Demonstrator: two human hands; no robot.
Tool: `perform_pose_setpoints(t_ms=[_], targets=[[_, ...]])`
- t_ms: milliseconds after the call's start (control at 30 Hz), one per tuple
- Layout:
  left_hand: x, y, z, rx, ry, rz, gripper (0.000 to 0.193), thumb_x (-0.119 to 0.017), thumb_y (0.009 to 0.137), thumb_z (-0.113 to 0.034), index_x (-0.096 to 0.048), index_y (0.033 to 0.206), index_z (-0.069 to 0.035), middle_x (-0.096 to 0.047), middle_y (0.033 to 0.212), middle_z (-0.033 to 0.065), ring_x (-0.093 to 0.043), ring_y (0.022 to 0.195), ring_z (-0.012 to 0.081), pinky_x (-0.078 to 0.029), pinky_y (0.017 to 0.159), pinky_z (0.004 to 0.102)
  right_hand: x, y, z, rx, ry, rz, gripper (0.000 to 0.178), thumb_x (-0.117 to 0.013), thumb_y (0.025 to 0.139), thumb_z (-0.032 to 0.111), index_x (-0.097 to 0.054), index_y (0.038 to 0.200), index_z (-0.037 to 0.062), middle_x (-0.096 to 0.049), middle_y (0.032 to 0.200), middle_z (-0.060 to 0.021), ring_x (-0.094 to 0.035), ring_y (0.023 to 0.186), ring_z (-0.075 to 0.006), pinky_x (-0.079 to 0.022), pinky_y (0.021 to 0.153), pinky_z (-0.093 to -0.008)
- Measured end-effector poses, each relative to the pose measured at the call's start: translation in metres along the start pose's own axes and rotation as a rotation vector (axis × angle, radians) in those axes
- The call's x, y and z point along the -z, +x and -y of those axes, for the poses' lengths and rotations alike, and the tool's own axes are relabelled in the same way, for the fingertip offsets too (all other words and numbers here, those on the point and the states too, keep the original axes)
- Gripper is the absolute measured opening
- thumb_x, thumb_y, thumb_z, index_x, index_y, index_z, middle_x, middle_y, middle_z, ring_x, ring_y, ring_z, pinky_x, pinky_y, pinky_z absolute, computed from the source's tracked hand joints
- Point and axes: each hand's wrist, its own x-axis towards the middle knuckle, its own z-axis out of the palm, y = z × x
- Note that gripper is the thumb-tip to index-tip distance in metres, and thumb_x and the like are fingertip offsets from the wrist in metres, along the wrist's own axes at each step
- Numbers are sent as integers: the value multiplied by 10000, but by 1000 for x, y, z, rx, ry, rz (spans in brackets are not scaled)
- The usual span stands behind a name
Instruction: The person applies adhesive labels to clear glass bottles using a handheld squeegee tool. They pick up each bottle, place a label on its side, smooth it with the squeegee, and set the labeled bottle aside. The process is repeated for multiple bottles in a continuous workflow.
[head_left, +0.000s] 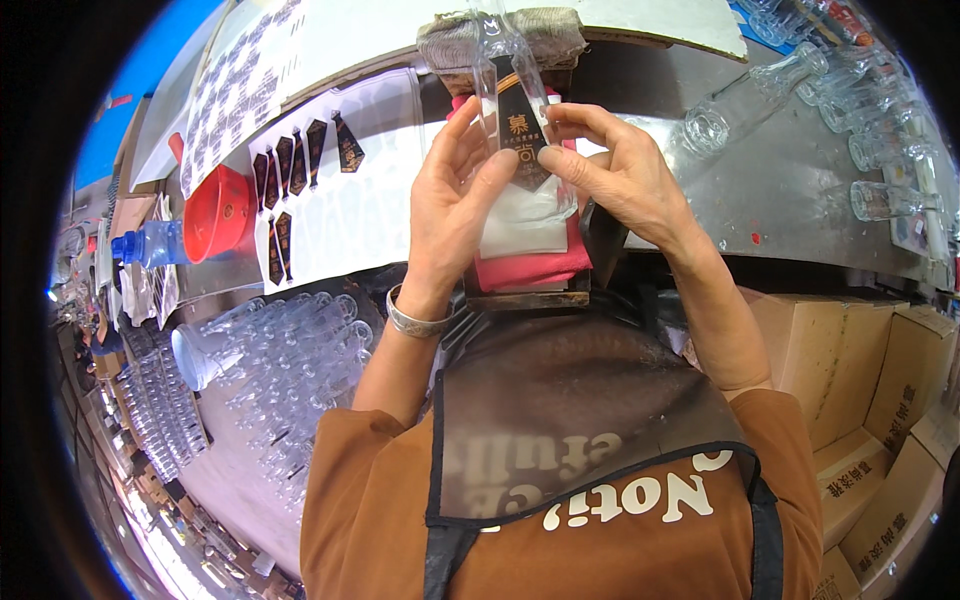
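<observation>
The left forearm [394,368] and right forearm [727,318] reach forward, converging. The left hand [452,186] and right hand [625,174] face each other, fingers [592,120] curved, thumbs [489,184] slanting inward, their tips close together but apart.

The bottle label [516,103] is black and gold, the basin [207,222] red.

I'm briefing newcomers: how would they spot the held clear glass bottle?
On the grey metal workbench, find the bright pink cloth. Above, left hand and right hand hold the clear glass bottle. Unlike the bare glass bottle further right, it bears a black tie-shaped label.
</observation>
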Motion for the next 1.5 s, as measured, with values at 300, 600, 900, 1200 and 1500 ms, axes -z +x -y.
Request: perform_pose_setpoints(t_ms=[300, 600, 900, 1200, 1500], targets=[[-2, -1, 1, -31, -15, 2, 630, -652, 957, -43, -342, 1491, 79, -529, 1405, 202, -541, 1287, 257, -452, 1072, 366, 12, 5, -5, -172, 286, 20, 442, -660, 970, 324, -617, 1237, -26, -715, 1077, -151, -617, 663, -124, -496, 604, -235], [-4, -2, -4, -32, 28, -12, 640, -661, 947, -21, -352, 1502, 56, -565, 1374, 156, -577, 1218, 193, -488, 1023, 326, 32, 36, 8, 14, 359, -127, 315, -655, 920, 129, -613, 1185, -37, -676, 1092, -89, -642, 930, -133, -535, 828, -275], [-7, -3, -2, -62, 102, -44, 650, -692, 932, -47, -386, 1497, 47, -580, 1377, 150, -590, 1196, 180, -486, 1012, 313, 36, 87, 76, 413, -233, 169, 269, -641, 911, 71, -670, 1168, -4, -730, 1032, -91, -693, 892, -157, -556, 815, -277], [-4, -8, -1, -27, 22, -59, 610, -619, 983, -60, -345, 1524, 10, -524, 1434, 160, -542, 1279, 218, -454, 1058, 347, 20, 62, 64, 922, -507, 28, 288, -703, 763, -78, -697, 1023, 45, -708, 998, -89, -680, 901, -252, -568, 785, -342], [2, 51, -18, 255, 22, -123, 663, -392, 1062, -526, -523, 1359, 52, -650, 1262, 173, -650, 1080, 210, -495, 971, 350, 33, 25, 56, 61, 19, 56, 246, -564, 996, 175, -696, 1053, -24, -698, 926, -44, -627, 886, -105, -511, 784, -271]])
